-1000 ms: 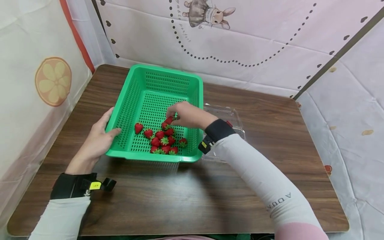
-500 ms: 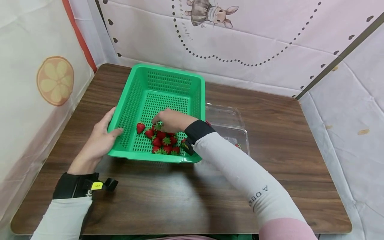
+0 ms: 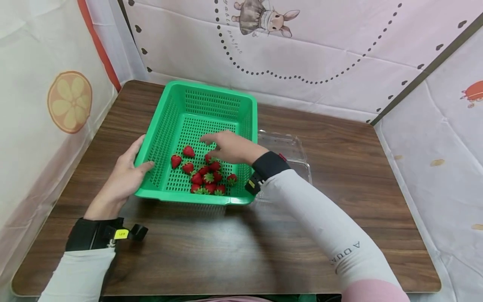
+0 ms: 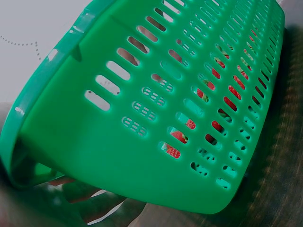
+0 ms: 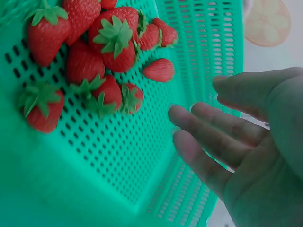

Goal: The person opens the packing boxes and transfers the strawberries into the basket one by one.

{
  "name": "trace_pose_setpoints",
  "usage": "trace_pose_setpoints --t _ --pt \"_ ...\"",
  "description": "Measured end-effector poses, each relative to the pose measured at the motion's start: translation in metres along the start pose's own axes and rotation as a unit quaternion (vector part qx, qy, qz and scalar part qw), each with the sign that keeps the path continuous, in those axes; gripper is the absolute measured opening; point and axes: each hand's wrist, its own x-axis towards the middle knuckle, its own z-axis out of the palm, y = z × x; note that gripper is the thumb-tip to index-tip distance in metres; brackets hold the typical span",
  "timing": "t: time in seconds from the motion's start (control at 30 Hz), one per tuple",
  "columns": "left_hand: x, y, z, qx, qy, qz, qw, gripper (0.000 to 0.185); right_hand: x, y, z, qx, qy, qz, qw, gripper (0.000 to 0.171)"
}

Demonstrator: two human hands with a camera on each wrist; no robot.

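Right hand [image 3: 230,147] over the strawberries [image 3: 205,173], fingers [image 5: 208,137] straight and loosely spread, holding nothing, index pointing toward the far-left part of the green basket [image 3: 170,113]. Left hand [image 3: 122,178] against the basket's left wall, thumb curled over the rim and fingers gripping the outside. Berries heaped near the front of the basket floor, one lone strawberry [image 3: 188,151] and another just left of the heap; basket on the wooden table [image 3: 339,176], clear plastic container [image 3: 288,149] just beside its right wall.
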Motion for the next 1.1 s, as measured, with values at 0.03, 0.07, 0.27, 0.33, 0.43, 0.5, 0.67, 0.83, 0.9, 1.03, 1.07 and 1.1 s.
trace_pose_setpoints --t 0.03,0.07,0.27,0.33,0.43,0.5,0.67,0.83,0.9,1.03,1.07,1.1 --pt "0.000 0.001 0.000 -0.001 -0.001 -0.001 1.0000 0.069 -0.005 0.003 -0.002 -0.003 0.012 -0.003 1.000 0.045" --pt "0.000 0.001 0.000 -0.001 -0.001 -0.002 1.0000 0.069 -0.009 0.005 -0.004 -0.007 0.023 -0.006 1.000 0.044" --pt "-0.003 0.000 0.001 0.008 0.005 -0.006 0.9999 0.069 -0.043 0.024 -0.014 0.003 0.103 -0.018 0.995 0.032" --pt "-0.003 -0.001 0.002 0.009 0.005 -0.007 0.9999 0.069 -0.057 0.032 -0.016 0.015 0.131 -0.011 0.991 0.026" --pt "-0.003 -0.002 0.004 0.009 0.004 -0.006 0.9999 0.069 -0.083 0.047 -0.017 0.023 0.161 0.007 0.987 0.015" --pt "-0.003 -0.002 0.006 0.007 0.003 -0.008 0.9999 0.068 -0.100 0.057 -0.014 0.015 0.167 0.019 0.986 0.012" --pt "-0.004 -0.003 0.008 0.006 0.002 -0.017 0.9998 0.069 -0.133 0.083 -0.001 -0.036 0.139 0.042 0.989 0.008" --pt "-0.005 -0.004 0.006 0.004 0.004 -0.020 0.9998 0.069 -0.153 0.105 0.017 -0.086 0.109 0.068 0.988 0.009" --pt "-0.005 -0.005 0.006 0.008 0.003 -0.016 0.9998 0.069 -0.159 0.112 0.025 -0.118 0.093 0.079 0.986 0.014" --pt "-0.004 -0.006 0.008 0.017 0.002 -0.006 0.9998 0.068 -0.167 0.119 0.037 -0.185 0.048 0.096 0.977 0.025" --pt "-0.003 -0.006 0.008 0.017 0.001 -0.005 0.9998 0.068 -0.168 0.121 0.040 -0.204 0.040 0.098 0.973 0.024" --pt "-0.003 -0.006 0.009 0.018 0.002 -0.003 0.9998 0.068 -0.169 0.122 0.043 -0.220 0.036 0.099 0.970 0.022"
